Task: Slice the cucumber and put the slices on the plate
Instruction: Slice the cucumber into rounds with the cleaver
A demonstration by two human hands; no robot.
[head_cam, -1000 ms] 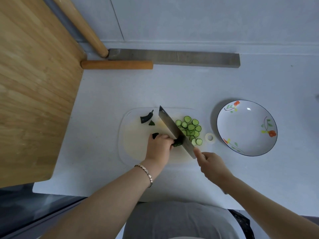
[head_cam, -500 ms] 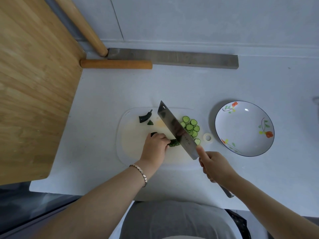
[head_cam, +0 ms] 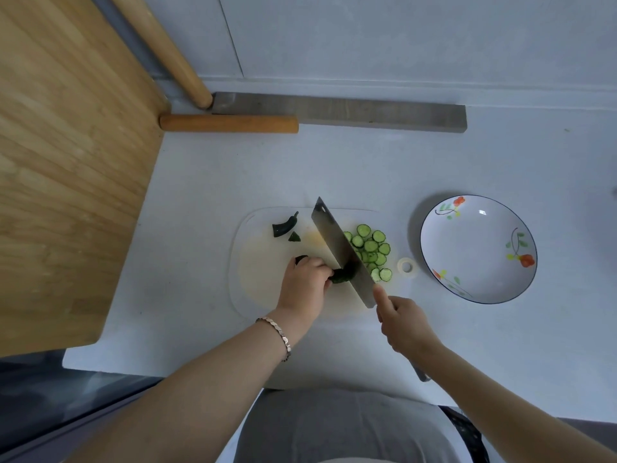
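On the translucent cutting board [head_cam: 253, 282], my left hand [head_cam: 305, 284] grips the remaining dark green cucumber stub [head_cam: 340, 275], fingers curled over it. My right hand [head_cam: 402, 322] grips the cleaver [head_cam: 340, 248] by its handle, index finger along the blade's spine. The blade stands on the cucumber, edge down against the board. A pile of several cucumber slices [head_cam: 370, 250] lies just right of the blade. The white flowered plate [head_cam: 477, 248] sits to the right of the board with nothing on it.
Two cut cucumber ends [head_cam: 283, 227] lie at the board's far left corner. A small white ring [head_cam: 406, 266] lies between board and plate. A large wooden board [head_cam: 66, 162] leans at left; a rolling pin [head_cam: 230, 123] and a grey bar [head_cam: 367, 111] lie along the back wall.
The cleaver was lifted off the cucumber half a second ago and has come down on it again a little further left. My left hand has stayed on the stub.
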